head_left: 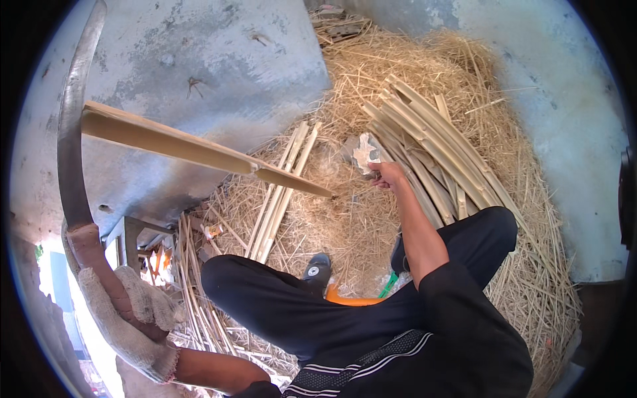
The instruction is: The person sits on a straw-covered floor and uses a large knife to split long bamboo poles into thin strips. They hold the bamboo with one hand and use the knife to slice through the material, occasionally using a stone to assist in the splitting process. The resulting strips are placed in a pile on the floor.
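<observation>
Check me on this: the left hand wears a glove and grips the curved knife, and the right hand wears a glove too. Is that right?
Not quite: the right hand is bare, as the head view shows. The left hand does wear a glove and grips the curved knife.

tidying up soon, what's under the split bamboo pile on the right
Straw shows along the edges of the split bamboo pile, and some pieces lie over others. Whatever is beneath its middle is covered; the right leg hides part of its near end.
</observation>
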### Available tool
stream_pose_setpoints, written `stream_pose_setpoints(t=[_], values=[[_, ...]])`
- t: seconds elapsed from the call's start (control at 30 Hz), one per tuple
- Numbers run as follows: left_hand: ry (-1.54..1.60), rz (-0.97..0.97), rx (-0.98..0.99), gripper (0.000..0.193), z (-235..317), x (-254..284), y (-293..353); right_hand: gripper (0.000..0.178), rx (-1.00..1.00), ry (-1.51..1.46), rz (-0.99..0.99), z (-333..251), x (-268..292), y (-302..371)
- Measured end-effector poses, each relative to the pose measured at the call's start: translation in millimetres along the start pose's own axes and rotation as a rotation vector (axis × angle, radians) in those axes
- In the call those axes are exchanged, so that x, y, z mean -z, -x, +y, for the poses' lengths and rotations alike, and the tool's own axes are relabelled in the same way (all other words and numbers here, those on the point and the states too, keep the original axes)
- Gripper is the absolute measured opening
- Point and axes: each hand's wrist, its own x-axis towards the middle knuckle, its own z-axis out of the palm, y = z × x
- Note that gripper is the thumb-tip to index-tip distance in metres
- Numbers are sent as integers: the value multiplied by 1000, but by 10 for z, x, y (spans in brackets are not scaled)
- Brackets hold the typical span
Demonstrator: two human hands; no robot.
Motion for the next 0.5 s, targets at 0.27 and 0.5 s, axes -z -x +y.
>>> stream_pose_setpoints(t=[0.27, 0.5], values=[[47, -56, 39, 37, 42, -1, 39, 47, 835, -661, 43, -1110, -170, 1301], [34, -108, 30, 33, 125, -30, 94, 33, 1060, -680, 466, -1593, -237, 2019]])
